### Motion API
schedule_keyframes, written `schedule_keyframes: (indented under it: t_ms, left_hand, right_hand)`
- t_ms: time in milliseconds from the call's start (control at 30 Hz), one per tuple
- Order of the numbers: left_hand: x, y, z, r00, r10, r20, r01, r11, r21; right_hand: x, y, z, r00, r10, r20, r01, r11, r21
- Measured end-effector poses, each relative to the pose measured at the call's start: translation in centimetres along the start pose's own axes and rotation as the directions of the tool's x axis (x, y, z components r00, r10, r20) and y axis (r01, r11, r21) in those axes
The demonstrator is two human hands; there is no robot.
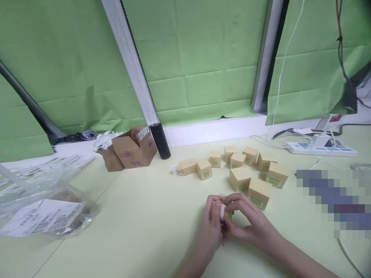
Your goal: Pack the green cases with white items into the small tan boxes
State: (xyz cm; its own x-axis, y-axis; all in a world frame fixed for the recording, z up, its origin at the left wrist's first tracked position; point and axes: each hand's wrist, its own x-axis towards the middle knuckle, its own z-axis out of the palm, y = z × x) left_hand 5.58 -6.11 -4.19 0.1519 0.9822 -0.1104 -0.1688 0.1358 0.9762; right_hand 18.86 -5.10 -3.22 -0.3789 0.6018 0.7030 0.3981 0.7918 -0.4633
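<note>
Both of my hands meet low in the view, right of centre, around a small item with white and yellow parts. Its kind is hard to make out because my fingers cover most of it. My left hand grips it from the left, fingers curled. From the right, my right hand pinches it between thumb and fingers. Just beyond my right hand sits a small tan cardboard box with a green label. Another such box stands behind it.
Several more small tan boxes stand farther back, with an opened one lying at their left. A black cylinder and a brown carton are by the wall. Left lies a clear plastic bag; a power strip is at right.
</note>
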Motion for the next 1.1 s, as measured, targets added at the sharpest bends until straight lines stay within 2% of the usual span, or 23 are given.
schedule_keyframes:
  t_ms: [67,133,200,233,300,367,400,433,500,567,633,733,800,933,1033,1100]
  left_hand:
    - [0.1,0.5,0.0,0.999,-0.035,0.020,0.036,0.994,-0.105]
    - [0.3,1.0,-0.2,0.992,-0.084,0.093,0.099,0.980,-0.172]
    - [0.5,1.4,-0.6,0.982,-0.111,0.155,0.129,0.985,-0.112]
    - [0.5,1.5,-0.9,0.987,-0.089,0.135,0.095,0.995,-0.039]
    - [0.7,1.4,-1.4,0.999,0.054,0.007,-0.054,0.980,0.193]
    - [0.8,1.2,-1.7,0.965,0.237,-0.112,-0.161,0.873,0.460]
    - [0.8,1.0,-1.8,0.953,0.276,-0.127,-0.161,0.813,0.560]
    - [0.9,0.9,-1.9,0.958,0.262,-0.121,-0.131,0.768,0.627]
    - [0.9,0.6,-1.8,0.982,0.162,-0.098,-0.054,0.733,0.678]
    - [0.9,0.3,-1.7,0.994,0.095,-0.048,-0.037,0.731,0.681]
    - [0.7,0.2,-1.6,0.996,0.082,0.032,-0.083,0.736,0.672]
    - [0.3,0.1,-1.6,0.990,0.047,0.136,-0.126,0.744,0.657]
    - [0.1,0.1,-1.6,0.989,0.036,0.142,-0.122,0.744,0.657]
    - [0.5,0.1,-2.0,0.980,0.081,0.183,-0.175,0.792,0.585]
    - [1.2,0.1,-2.2,0.977,0.095,0.191,-0.160,0.919,0.361]
    - [1.6,0.1,-2.1,0.977,0.118,0.176,-0.150,0.972,0.183]
  right_hand:
    - [0.0,0.2,-0.3,0.997,0.028,0.067,-0.034,0.996,0.080]
    - [0.0,0.4,-0.5,0.990,0.079,0.119,-0.099,0.980,0.172]
    - [0.0,0.6,-0.6,0.973,0.203,0.111,-0.226,0.937,0.267]
    - [0.1,0.7,-0.7,0.950,0.299,0.093,-0.313,0.894,0.322]
    - [0.3,0.9,-0.8,0.863,0.499,0.086,-0.479,0.749,0.458]
    - [0.5,1.2,-1.0,0.768,0.625,0.141,-0.569,0.564,0.599]
    - [0.6,1.3,-1.1,0.740,0.650,0.172,-0.585,0.496,0.642]
    - [0.7,1.4,-1.2,0.727,0.660,0.191,-0.592,0.460,0.662]
    - [0.9,1.7,-1.4,0.719,0.674,0.169,-0.605,0.487,0.630]
    - [1.0,2.0,-1.6,0.731,0.674,0.112,-0.618,0.582,0.528]
    - [0.9,2.4,-1.8,0.782,0.618,0.081,-0.594,0.699,0.398]
    - [0.8,2.7,-2.0,0.874,0.461,0.154,-0.484,0.853,0.196]
    - [0.7,2.7,-2.1,0.891,0.396,0.221,-0.428,0.896,0.117]
    - [0.7,2.5,-2.3,0.864,0.461,0.202,-0.491,0.861,0.132]
    - [0.9,2.5,-2.5,0.831,0.547,0.095,-0.552,0.794,0.253]
    - [1.0,2.6,-2.6,0.786,0.618,0.012,-0.582,0.734,0.351]
